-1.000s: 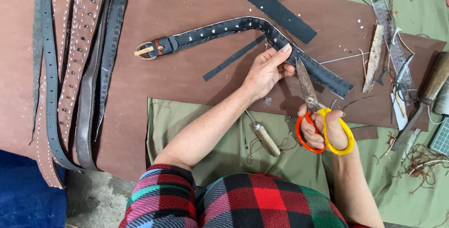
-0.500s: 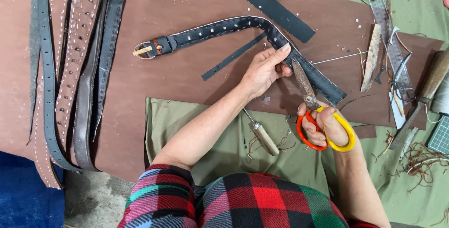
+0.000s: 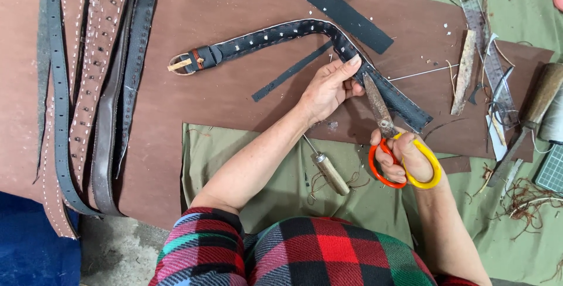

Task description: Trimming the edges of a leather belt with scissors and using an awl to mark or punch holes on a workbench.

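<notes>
On brown leather sheet (image 3: 234,104), black belt (image 3: 275,35).

Left hand (image 3: 328,87) covers part of the black studded leather belt (image 3: 275,37). Hanging brown and black leather straps (image 3: 94,87) run past the top edge. Steel ruler (image 3: 484,34) cut off at top.

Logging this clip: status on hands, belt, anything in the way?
Left hand pinning belt. Right hand holds scissors, blades at belt edge. Awl lies nearby, clear of cut.
</notes>
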